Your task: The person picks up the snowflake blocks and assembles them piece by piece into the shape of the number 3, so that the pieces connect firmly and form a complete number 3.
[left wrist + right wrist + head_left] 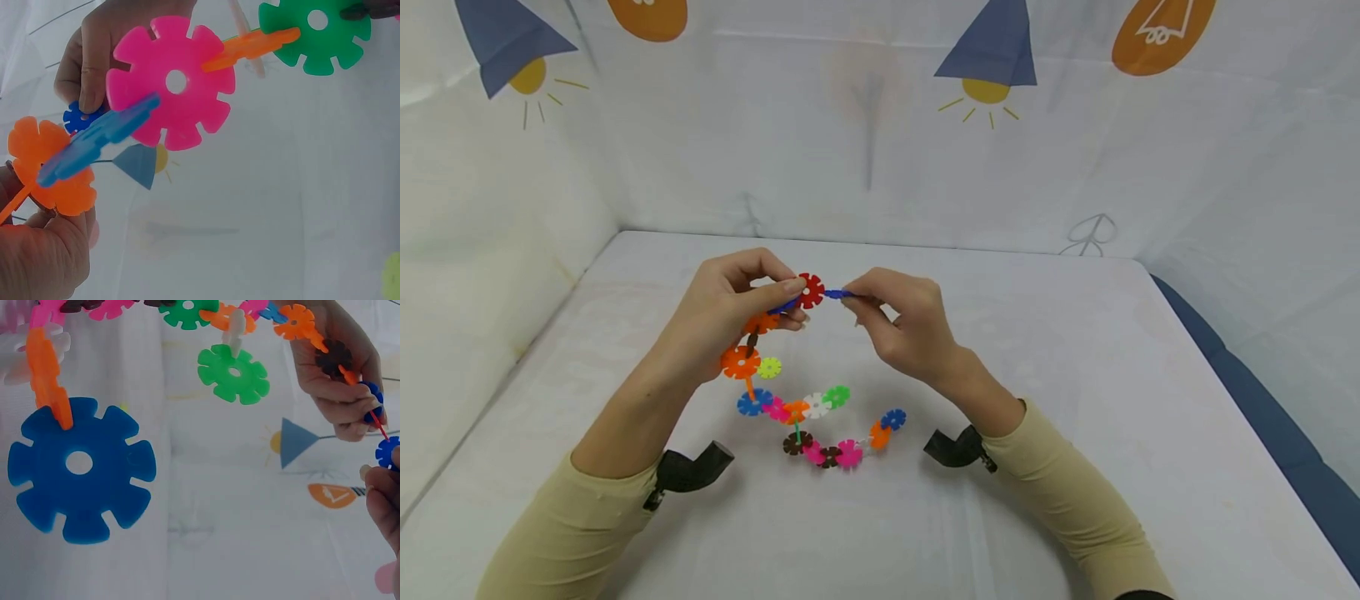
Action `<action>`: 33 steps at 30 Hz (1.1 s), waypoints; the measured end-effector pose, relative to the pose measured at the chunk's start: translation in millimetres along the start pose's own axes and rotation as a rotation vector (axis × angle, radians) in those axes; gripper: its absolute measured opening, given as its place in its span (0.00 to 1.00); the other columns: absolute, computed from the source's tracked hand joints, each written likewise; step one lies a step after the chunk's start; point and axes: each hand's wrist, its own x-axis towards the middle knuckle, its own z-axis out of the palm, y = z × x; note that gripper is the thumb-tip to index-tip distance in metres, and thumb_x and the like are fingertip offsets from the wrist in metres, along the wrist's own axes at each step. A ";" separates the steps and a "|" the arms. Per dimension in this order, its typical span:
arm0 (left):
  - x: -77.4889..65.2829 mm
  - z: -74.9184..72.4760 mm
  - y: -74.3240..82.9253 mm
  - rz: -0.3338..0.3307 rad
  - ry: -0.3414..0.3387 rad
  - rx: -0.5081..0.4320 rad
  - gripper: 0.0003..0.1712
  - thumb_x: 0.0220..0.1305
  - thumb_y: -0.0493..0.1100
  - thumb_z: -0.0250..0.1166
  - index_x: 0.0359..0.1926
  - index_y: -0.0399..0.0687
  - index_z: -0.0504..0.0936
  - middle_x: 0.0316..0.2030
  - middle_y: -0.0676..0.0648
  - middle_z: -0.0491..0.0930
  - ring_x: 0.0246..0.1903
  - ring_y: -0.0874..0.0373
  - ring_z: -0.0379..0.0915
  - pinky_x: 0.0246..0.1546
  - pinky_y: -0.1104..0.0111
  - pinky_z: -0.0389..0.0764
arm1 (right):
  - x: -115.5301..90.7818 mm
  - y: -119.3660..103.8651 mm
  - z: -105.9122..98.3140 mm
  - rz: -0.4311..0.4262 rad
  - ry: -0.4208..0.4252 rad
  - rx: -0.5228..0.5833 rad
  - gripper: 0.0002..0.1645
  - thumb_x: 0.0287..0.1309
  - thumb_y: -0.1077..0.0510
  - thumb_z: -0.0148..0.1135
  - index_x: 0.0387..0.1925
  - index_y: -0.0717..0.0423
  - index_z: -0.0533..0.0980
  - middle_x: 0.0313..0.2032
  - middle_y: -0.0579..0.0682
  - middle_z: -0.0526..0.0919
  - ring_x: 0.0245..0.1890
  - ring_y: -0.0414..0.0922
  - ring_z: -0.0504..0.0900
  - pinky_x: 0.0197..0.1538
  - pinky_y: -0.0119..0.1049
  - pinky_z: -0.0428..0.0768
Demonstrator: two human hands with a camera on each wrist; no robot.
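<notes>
A chain of colourful notched plastic discs, linked slot to slot, hangs from my left hand (722, 304). That hand grips it near the upper end, thumb at the edge of a red disc (812, 292) and fingers around a blue disc (373, 400). Between thumb and index finger, my right hand (906, 321) pinches another blue disc (835, 293), seen edge-on, whose edge meets the red one. Lower down come an orange disc (741, 363), a yellow disc (770, 367) and a side branch ending in a green disc (837, 397). A blue disc (893, 419) forms the far end.
A white-covered table (1075, 433) lies below, with white fabric walls (812, 150) printed with lamps and bulbs around it. Black curved camera mounts (696, 468) sit on both wrists. A dark blue padded edge (1247, 392) runs along the right.
</notes>
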 end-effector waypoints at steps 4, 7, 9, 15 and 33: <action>-0.1 0.8 0.8 -0.017 -0.003 -0.014 0.11 0.67 0.43 0.65 0.38 0.38 0.80 0.34 0.45 0.83 0.30 0.53 0.87 0.40 0.65 0.87 | -1.0 0.1 1.3 -0.052 -0.008 -0.039 0.01 0.57 0.71 0.65 0.31 0.66 0.80 0.23 0.52 0.81 0.21 0.40 0.75 0.30 0.27 0.78; -0.8 1.0 1.9 -0.022 -0.004 -0.037 0.11 0.67 0.43 0.66 0.38 0.37 0.81 0.33 0.45 0.84 0.29 0.52 0.86 0.41 0.64 0.87 | -2.1 -0.9 3.3 -0.112 0.005 -0.083 0.04 0.62 0.68 0.62 0.31 0.66 0.80 0.24 0.52 0.82 0.21 0.41 0.75 0.28 0.28 0.77; -1.8 1.2 2.8 -0.021 0.000 -0.045 0.11 0.67 0.42 0.66 0.37 0.36 0.81 0.32 0.45 0.84 0.28 0.52 0.86 0.40 0.64 0.87 | -2.7 -2.5 4.7 -0.156 0.019 -0.118 0.05 0.64 0.67 0.61 0.32 0.66 0.79 0.24 0.53 0.83 0.21 0.42 0.76 0.28 0.28 0.77; -2.4 3.4 3.2 -0.017 -0.003 -0.091 0.09 0.66 0.41 0.66 0.36 0.36 0.81 0.30 0.47 0.84 0.27 0.53 0.86 0.40 0.64 0.87 | -3.1 -6.9 8.0 -0.238 0.062 -0.217 0.06 0.54 0.74 0.64 0.34 0.65 0.76 0.24 0.54 0.84 0.21 0.44 0.81 0.29 0.29 0.82; -0.5 10.4 -1.6 0.002 0.047 -0.054 0.07 0.67 0.38 0.65 0.32 0.40 0.79 0.28 0.48 0.85 0.24 0.57 0.85 0.24 0.73 0.81 | 0.2 -7.0 12.4 -0.239 0.071 -0.276 0.11 0.50 0.79 0.58 0.31 0.63 0.74 0.21 0.53 0.81 0.20 0.45 0.81 0.25 0.30 0.80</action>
